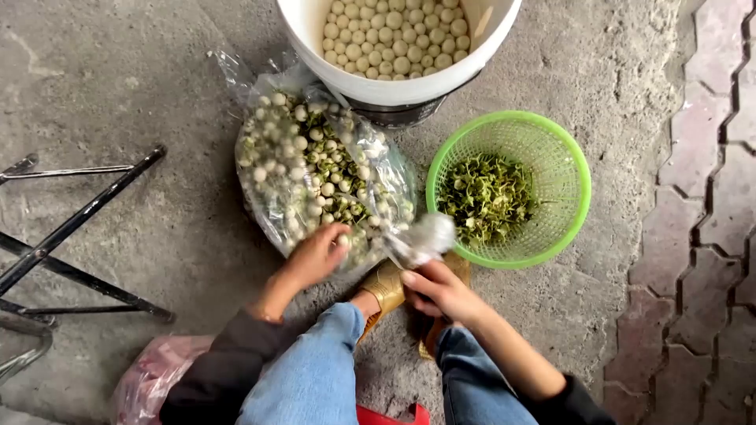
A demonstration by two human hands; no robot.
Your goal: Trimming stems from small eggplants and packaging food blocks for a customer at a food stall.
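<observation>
Three containers stand on the concrete floor (118, 86) in front of the seated person. A white bucket (398, 88) at the far edge of the view holds a heap of small, round, pale fruits, stripped of their stems. Just beside and touching it on the near left lies one clear plastic bag (315, 173), full of the same round fruits with green stems and caps on. To the right of the bag sits one green plastic basket (567, 173) with a mesh wall, its bottom covered by a pile of green stems and caps.

The left hand (319, 253) reaches into the bag's near opening, fingers curled down among the fruits; whether it grips one cannot be told. The right hand (439, 290) is closed on the bag's bunched near edge, close to the basket's rim.

A pink plastic bag (150, 374) lies by the person's left side, and black metal legs (79, 228) stand at the left edge.
</observation>
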